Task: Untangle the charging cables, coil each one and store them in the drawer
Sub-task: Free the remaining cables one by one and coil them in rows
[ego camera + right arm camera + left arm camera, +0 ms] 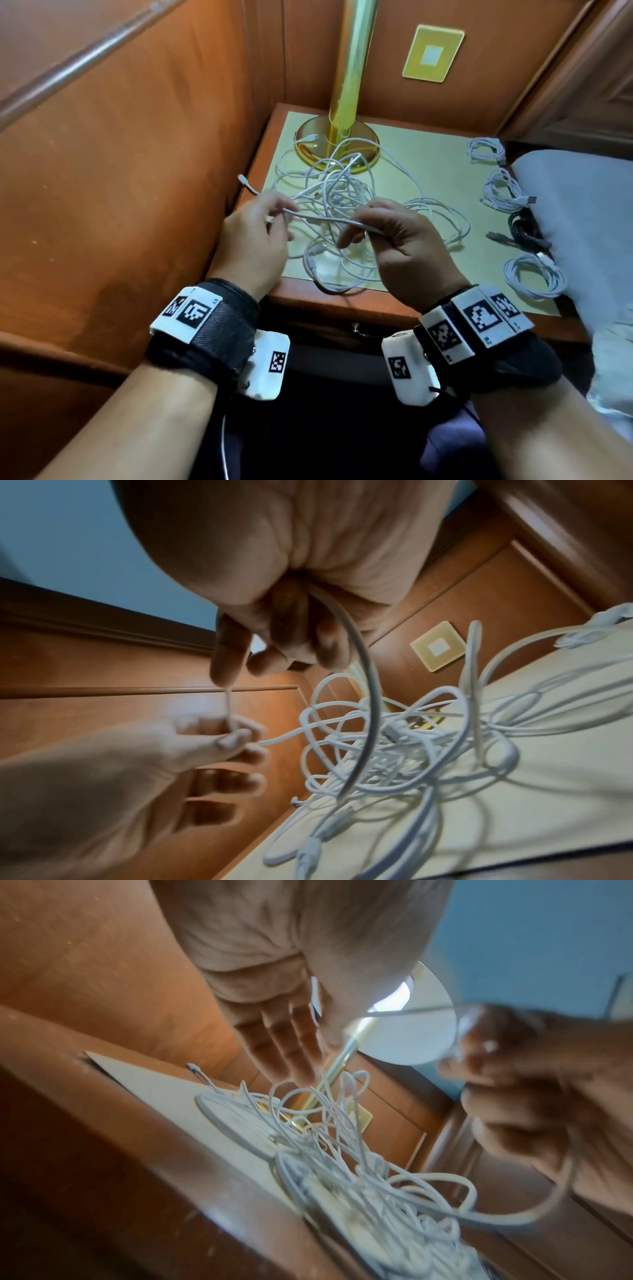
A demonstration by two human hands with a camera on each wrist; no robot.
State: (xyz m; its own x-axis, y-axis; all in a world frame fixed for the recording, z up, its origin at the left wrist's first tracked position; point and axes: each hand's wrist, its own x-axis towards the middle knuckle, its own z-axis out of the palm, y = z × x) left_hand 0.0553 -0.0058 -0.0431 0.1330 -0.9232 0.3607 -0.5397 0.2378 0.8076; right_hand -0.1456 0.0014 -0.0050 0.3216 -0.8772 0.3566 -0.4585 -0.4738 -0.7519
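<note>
Both my hands hold one white cable taut above the tangle on the nightstand.

The nightstand carries a brass lamp base at the back, with the tangle of white cables sprawled in front of it. Four coiled cables sit along its right edge. My left hand pinches the white cable near one end; my right hand grips it further along, fingers curled around it.

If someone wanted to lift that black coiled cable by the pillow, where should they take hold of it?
Grip the black coiled cable across its bundled loops, coming from above. Its loops lie flat on the nightstand beside the pillow, so pinching them together should keep the coil from springing apart.
</note>
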